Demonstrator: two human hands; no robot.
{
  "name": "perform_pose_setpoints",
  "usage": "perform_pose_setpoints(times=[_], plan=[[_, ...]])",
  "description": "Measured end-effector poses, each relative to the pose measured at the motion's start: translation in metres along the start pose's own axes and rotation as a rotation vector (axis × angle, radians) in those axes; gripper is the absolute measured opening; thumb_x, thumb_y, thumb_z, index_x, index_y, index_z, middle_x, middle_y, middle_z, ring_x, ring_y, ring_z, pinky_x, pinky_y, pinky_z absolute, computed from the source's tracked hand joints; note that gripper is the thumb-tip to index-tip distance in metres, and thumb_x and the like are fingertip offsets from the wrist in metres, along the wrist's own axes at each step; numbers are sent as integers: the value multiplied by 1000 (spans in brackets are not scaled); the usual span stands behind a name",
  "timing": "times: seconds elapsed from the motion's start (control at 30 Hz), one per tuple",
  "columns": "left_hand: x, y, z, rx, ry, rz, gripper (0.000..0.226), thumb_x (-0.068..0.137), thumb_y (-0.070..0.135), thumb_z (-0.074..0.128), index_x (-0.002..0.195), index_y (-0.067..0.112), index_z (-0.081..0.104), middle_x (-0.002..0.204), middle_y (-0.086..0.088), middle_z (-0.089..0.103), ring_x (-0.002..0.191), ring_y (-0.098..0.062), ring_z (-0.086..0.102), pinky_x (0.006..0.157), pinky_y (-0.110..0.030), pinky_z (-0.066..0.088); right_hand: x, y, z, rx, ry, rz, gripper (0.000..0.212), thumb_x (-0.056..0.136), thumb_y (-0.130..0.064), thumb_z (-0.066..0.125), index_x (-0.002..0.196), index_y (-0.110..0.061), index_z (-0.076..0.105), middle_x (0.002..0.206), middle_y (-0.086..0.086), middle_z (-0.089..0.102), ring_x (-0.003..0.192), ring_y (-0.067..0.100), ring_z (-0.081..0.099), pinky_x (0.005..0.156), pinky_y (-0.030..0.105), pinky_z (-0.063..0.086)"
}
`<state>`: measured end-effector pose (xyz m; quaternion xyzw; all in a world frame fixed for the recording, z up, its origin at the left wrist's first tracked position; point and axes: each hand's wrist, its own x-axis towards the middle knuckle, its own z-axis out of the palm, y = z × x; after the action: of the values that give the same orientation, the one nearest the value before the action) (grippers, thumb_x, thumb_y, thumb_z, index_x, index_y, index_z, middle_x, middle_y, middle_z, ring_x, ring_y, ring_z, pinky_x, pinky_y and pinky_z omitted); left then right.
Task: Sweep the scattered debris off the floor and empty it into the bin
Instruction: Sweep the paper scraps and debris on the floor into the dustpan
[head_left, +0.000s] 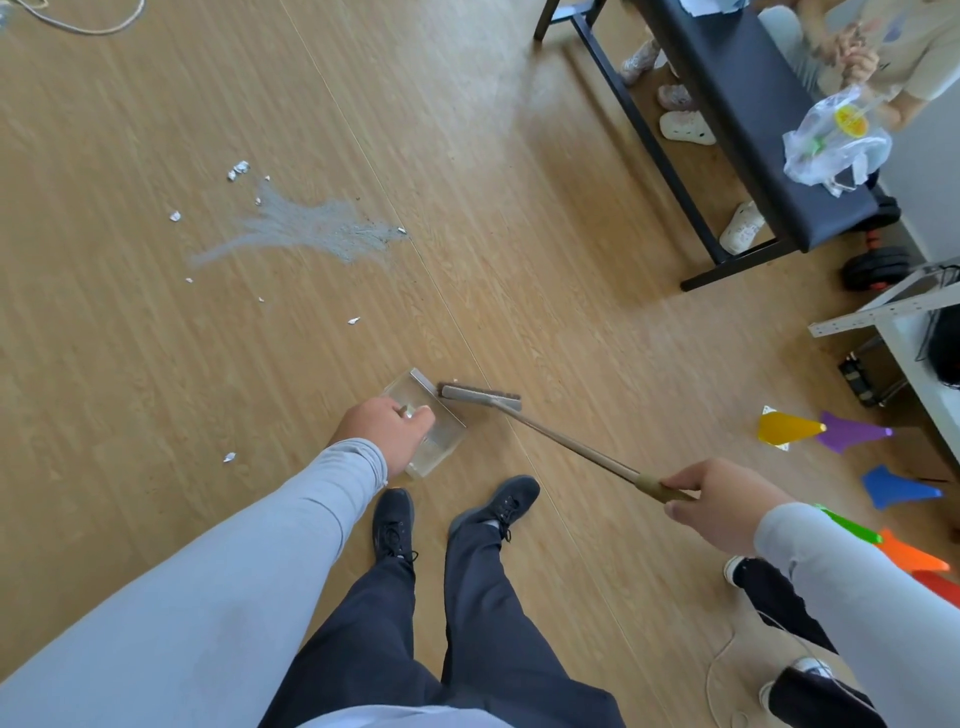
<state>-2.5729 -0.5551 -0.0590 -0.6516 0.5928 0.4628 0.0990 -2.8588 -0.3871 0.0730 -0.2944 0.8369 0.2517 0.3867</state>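
Observation:
My left hand (387, 431) grips the handle of a clear dustpan (434, 415) resting on the wooden floor just ahead of my shoes. My right hand (722, 506) is closed around the long tan handle of a broom (480, 393), whose grey head lies against the dustpan's open edge. A smear of grey dust (311, 228) spreads across the floor further out to the left. Several small crumpled foil scraps lie around it, such as one scrap (239, 169) at the far side and another scrap (229, 457) near my left sleeve. No bin is in view.
A dark bench (748, 104) stands at the upper right with shoes under it, a plastic bag (836, 143) on it and a seated person beside it. Coloured cones (852, 434) lie at the right near a white shelf. Another person's feet are at lower right.

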Motion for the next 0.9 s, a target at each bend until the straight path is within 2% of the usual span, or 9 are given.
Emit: perform_pose_setpoints(times=[0.07,0.17,0.23,0.43,0.53,0.57,0.63,0.73,0.9], plan=[[0,-1,0,-11,4,1,38,85,46,54,61,17,45,57,0,46,52,-23,44,50,-27,33,0,-2,5,44,-16,13,32,98,-37,59,129,-35,66,74,-10,60,66,11,59,57,23,43],[1,-1,0,-13,5,7,39,86,46,54,62,17,45,58,0,46,52,-23,44,50,-27,34,-1,-4,12,36,-6,26,36,98,-38,57,134,-36,62,86,-10,60,80,14,61,69,27,46],[2,-1,0,-11,5,6,38,87,46,54,62,18,46,59,0,48,53,-23,46,51,-27,34,2,-11,14,53,12,31,37,99,-38,55,136,-35,61,91,-9,61,83,15,60,73,28,47],[2,-3,3,-35,11,-7,38,86,46,56,60,21,44,61,1,50,55,-21,47,52,-27,36,31,-56,26,212,3,34,34,99,-26,50,131,-26,64,84,0,66,69,19,65,53,25,47],[2,-3,3,-44,28,-3,37,85,44,57,62,16,47,60,-1,51,55,-22,47,51,-27,36,38,-94,42,181,-66,-21,35,99,-14,46,129,-20,63,92,2,67,69,20,63,60,29,55],[2,-3,3,-44,29,-2,37,85,44,57,62,16,48,60,-1,51,56,-23,47,51,-27,37,38,-102,47,158,-91,-40,32,99,-14,46,125,-16,64,91,4,68,68,21,61,62,30,56],[3,-2,1,-42,29,-1,37,85,43,57,61,16,48,60,-1,52,56,-23,48,51,-27,36,31,-100,45,152,-139,-67,26,99,-18,47,116,-14,66,78,2,63,58,19,55,53,27,50],[3,-1,-1,-36,20,-5,37,86,44,56,62,16,49,61,-1,53,57,-23,49,53,-28,38,13,-59,18,272,-164,-57,21,99,-29,54,113,-27,70,62,1,59,45,17,49,42,22,42],[2,0,0,-18,16,-10,39,86,45,55,78,8,62,68,-4,60,60,-25,53,56,-30,44,-8,-14,5,349,-152,-11,23,97,-37,57,119,-38,67,55,0,57,45,18,47,46,25,40]])
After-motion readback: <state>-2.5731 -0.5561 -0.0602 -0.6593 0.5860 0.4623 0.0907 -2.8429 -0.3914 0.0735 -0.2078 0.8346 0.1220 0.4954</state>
